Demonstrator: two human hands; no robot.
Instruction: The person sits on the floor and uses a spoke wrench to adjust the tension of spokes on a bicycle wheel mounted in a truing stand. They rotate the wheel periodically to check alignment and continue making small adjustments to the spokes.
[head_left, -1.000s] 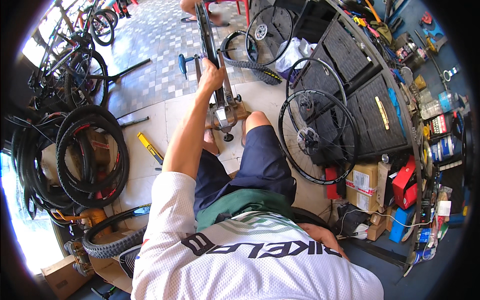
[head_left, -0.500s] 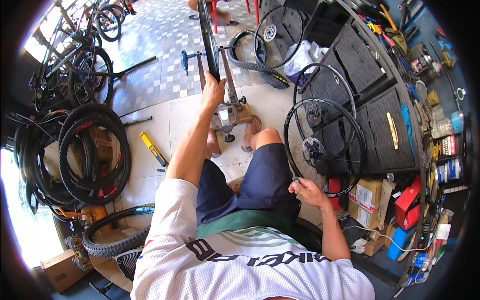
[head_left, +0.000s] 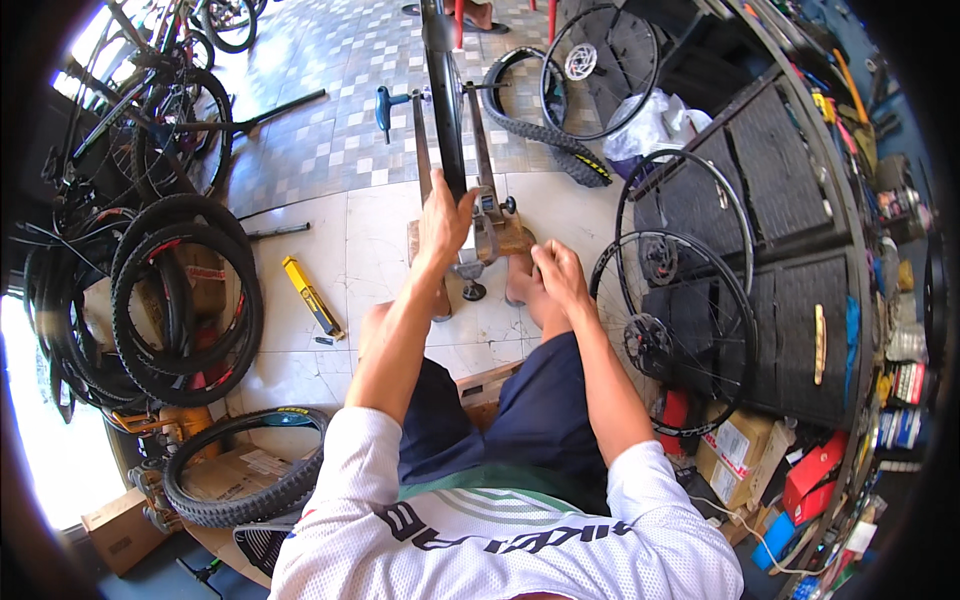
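Observation:
A bicycle wheel (head_left: 446, 105), seen edge-on, stands upright between the two arms of a truing stand (head_left: 480, 140) in front of me. My left hand (head_left: 446, 228) is at the wheel's near lower edge, fingers stretched up and thumb apart, seemingly touching the rim. My right hand (head_left: 560, 274) is closed just right of the stand's wooden base (head_left: 512, 240), by my knee. Whatever its fingers hold is hidden now. A blue handle (head_left: 384, 112) sticks out on the left at the stand's axle height.
A yellow case (head_left: 312, 298) lies on the floor tiles at left. Tyres (head_left: 185, 300) are heaped beyond it, and another tyre (head_left: 245, 510) lies nearer. To the right, spoked wheels (head_left: 690, 330) lean on a dark cabinet (head_left: 785, 210). A loose tyre (head_left: 540, 130) lies behind the stand.
My right hand, which had a small dark tool at its fingertips beside my thigh, has moved forward and left toward the stand. My left hand stays by the wheel. The view has shifted slightly.

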